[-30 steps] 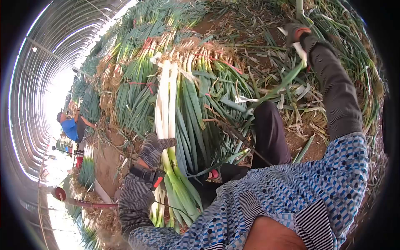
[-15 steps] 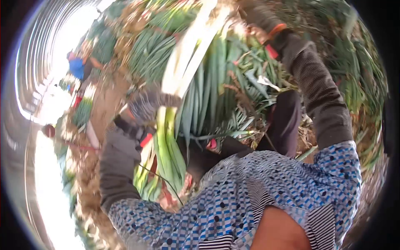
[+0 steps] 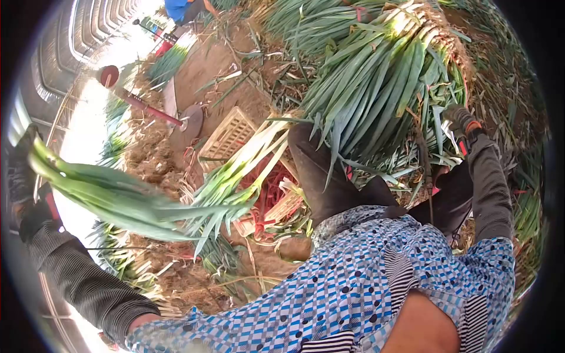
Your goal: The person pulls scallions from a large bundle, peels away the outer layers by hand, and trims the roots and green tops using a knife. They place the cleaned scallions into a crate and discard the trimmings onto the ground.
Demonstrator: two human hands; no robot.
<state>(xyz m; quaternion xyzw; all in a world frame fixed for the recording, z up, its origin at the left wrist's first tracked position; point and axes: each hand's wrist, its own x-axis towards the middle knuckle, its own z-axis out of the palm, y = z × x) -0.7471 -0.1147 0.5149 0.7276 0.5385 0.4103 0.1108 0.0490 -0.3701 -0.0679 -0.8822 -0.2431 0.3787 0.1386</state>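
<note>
My left hand [image 3: 22, 167], in a dark glove, is stretched out at the far left edge. It is shut on a bunch of green onions [image 3: 112, 197], whose leafy ends sweep right and are blurred by motion. Their tips overlap other green onions [image 3: 250, 156] lying across a tan plastic crate [image 3: 229, 134]. My right hand [image 3: 462, 119], gloved with an orange cuff, is beside the root end of a big heap of green onions [image 3: 376, 88]. Its fingers blend into the dark litter there, and I cannot tell whether they grip anything.
Red ties [image 3: 268, 182] fill the crate by my knee. A red-handled pole with a round base [image 3: 191, 122] is at the left. Farther back, a person in blue [image 3: 179, 9] is partly in view. More green onions [image 3: 168, 65] and dry litter cover the ground.
My left hand has swung from in front of me out to the far left with green onions. My right hand has come down to the heap's right side. The view has shifted, revealing the crate.
</note>
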